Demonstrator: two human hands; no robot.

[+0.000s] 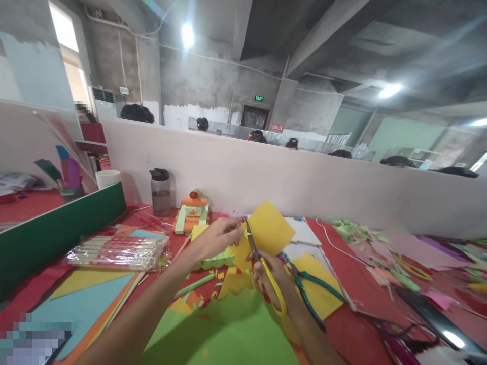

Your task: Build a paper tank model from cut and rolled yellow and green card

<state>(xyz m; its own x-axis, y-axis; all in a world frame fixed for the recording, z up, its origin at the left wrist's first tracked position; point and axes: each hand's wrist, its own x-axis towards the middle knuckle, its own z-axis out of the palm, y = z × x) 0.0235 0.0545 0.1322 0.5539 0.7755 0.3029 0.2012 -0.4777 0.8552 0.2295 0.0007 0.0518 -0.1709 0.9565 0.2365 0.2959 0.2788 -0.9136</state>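
My left hand (222,235) is closed in a pinch at a small, pointed piece of yellow paper (246,232). My right hand (272,274) grips scissors (254,244) with a yellow handle, their blades pointing up beside that piece. Behind the blades stands a larger yellow sheet (272,228); which fingers support it I cannot tell. Under my hands lie a green sheet (224,329) and yellow paper scraps. Green-handled pliers (304,284) rest on another yellow sheet (317,296), just right of my right hand.
A paper model in orange and pale green (192,214) stands at the back near a water bottle (161,192). Plastic-wrapped sticks (116,252) lie left on coloured sheets. A white partition (342,192) bounds the red table. Paper scraps (353,230) and a dark, glossy object (437,319) lie right.
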